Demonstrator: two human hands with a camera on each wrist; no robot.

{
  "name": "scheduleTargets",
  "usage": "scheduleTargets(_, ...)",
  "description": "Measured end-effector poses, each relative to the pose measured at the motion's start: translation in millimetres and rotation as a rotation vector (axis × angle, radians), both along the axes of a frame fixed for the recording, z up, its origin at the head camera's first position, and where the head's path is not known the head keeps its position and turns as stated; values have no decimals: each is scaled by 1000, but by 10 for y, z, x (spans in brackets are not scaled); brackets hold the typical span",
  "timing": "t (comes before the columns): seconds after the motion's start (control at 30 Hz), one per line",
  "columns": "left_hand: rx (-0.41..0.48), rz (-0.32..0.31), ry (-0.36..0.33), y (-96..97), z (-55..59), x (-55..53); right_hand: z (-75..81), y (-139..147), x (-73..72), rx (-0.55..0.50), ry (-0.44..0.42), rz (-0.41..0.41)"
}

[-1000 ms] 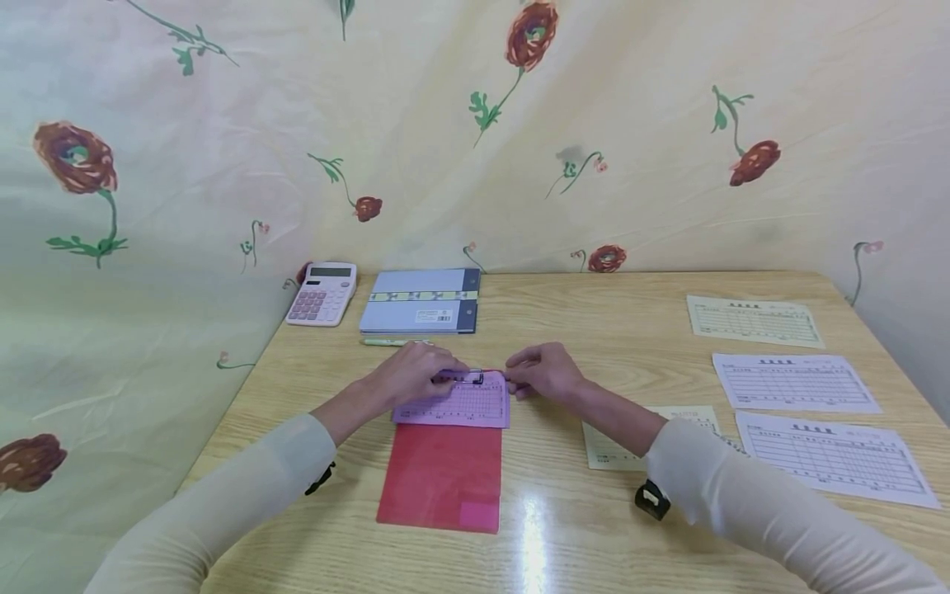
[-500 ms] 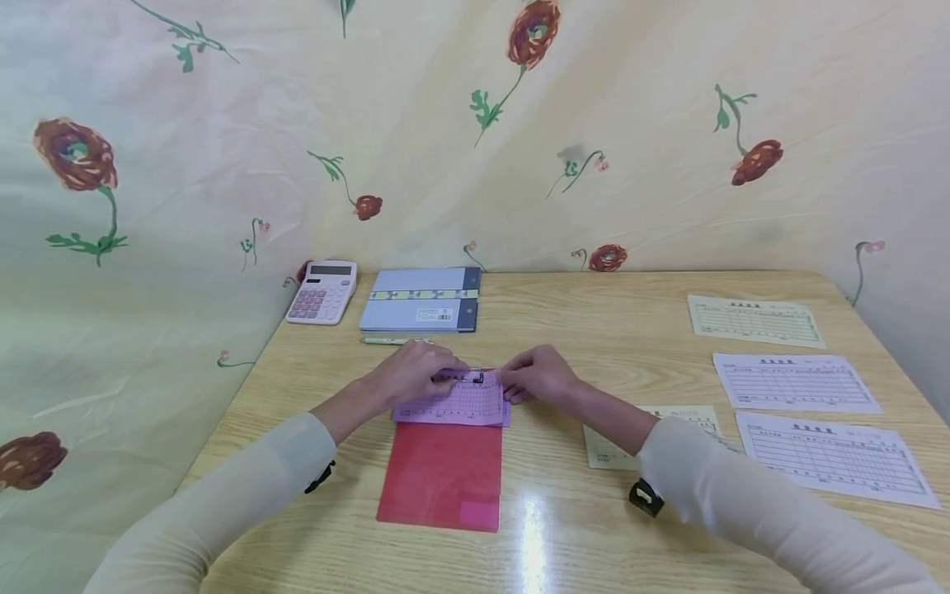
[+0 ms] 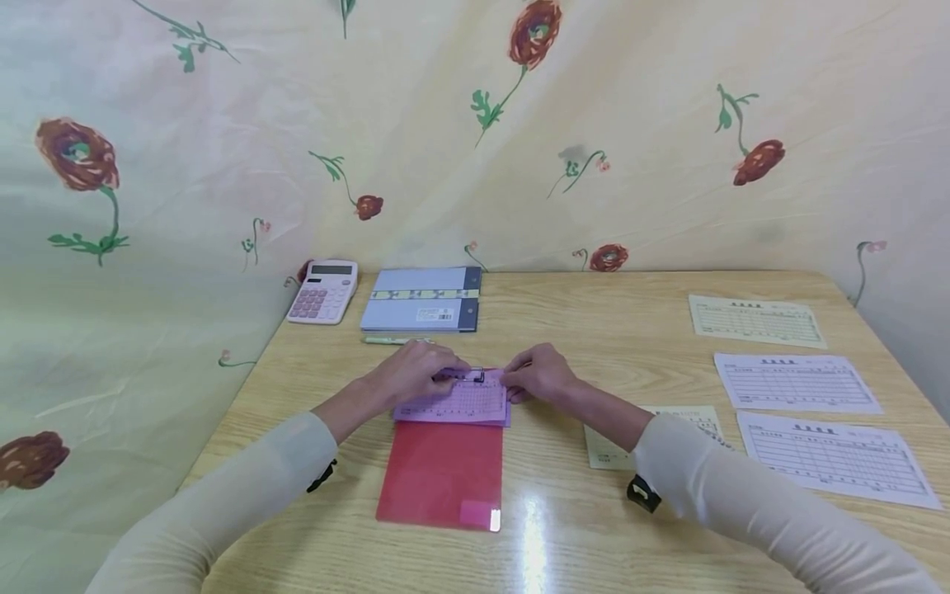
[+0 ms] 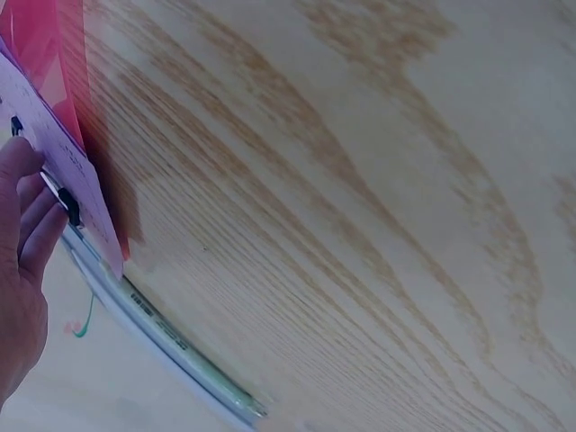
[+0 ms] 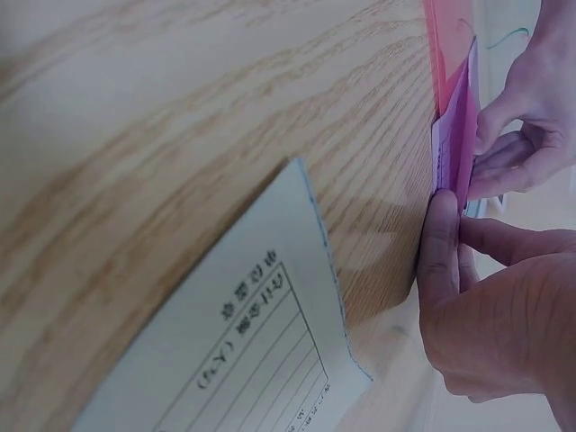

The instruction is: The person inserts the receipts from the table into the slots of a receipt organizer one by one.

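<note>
A red clipboard [image 3: 441, 472] lies on the table in the head view, with a pink sticky patch near its lower right corner. Purple printed slips [image 3: 463, 403] lie across its top end. My left hand [image 3: 417, 373] grips the wire clip [image 3: 477, 377] at the clipboard's head, thumb and fingers about it; its black end [image 4: 68, 205] shows in the left wrist view. At the slips' upper right corner, my right hand [image 3: 543, 374] pinches the edge between thumb and forefinger. The slips' near edge is slightly lifted, with the layers parted.
Beyond the hands lie a green pen [image 3: 389, 340], a blue notebook [image 3: 419, 309] and a calculator [image 3: 322, 293]. Pale yellow slips [image 3: 753, 322] and white slips [image 3: 797, 384] lie to the right. Another yellow slip [image 3: 604, 445] is partly under the right forearm. A floral curtain [image 3: 445, 124] backs the table.
My right hand has moved slightly left onto the slips' corner and now pinches it. The top slip has shifted a little, its near edge lifting. My left hand stays at the clip.
</note>
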State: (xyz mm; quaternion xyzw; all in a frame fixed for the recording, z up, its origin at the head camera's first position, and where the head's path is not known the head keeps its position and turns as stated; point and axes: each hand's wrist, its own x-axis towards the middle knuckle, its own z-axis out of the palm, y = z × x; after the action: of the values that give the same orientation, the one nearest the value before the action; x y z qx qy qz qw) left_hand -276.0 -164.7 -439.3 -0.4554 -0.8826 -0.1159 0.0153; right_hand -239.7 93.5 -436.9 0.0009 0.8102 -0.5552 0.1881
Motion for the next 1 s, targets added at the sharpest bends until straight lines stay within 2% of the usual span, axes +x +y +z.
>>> scheduleTargets(0.5,12,-8,-20,-11,15,-4,26,-14,-17,15,-21,3)
scheduleTargets(1.0,-16,17,-26,-5,18,-4,27,-13,-11,11,-9,4)
